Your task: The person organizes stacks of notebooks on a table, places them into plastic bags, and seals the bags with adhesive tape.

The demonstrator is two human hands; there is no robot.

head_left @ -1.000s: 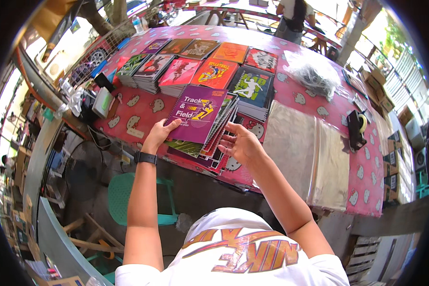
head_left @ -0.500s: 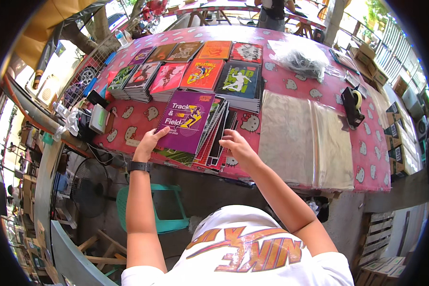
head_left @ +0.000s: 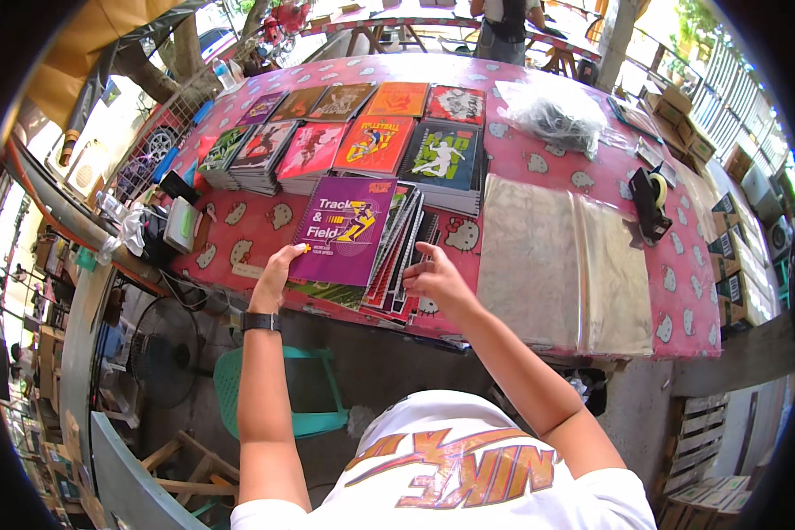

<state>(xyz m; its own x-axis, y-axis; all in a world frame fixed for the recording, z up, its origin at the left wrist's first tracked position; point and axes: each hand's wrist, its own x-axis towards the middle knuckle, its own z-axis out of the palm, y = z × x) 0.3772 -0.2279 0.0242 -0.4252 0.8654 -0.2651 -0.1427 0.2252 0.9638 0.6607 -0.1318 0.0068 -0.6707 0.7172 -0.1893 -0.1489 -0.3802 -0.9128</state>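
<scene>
A purple notebook [head_left: 344,230] lies on top of a fanned pile of notebooks [head_left: 404,256] at the near edge of the pink table [head_left: 548,168]. My left hand [head_left: 278,276], with a black watch on the wrist, rests its fingertips on the purple cover's lower left corner. My right hand [head_left: 437,281] hovers with fingers apart over the pile's right side, holding nothing.
Rows of stacked notebooks [head_left: 362,141] cover the table's far left half. Clear plastic sheets [head_left: 561,265] lie to the right, with a black tape dispenser [head_left: 649,208] and a bundle of plastic bags [head_left: 552,115] beyond. A green plastic chair [head_left: 291,389] and a fan [head_left: 159,367] stand below. Another person [head_left: 508,22] stands at the far side.
The purple notebook went from lifted in both hands to lying flat on the pile. My right hand let go and drew back to the right.
</scene>
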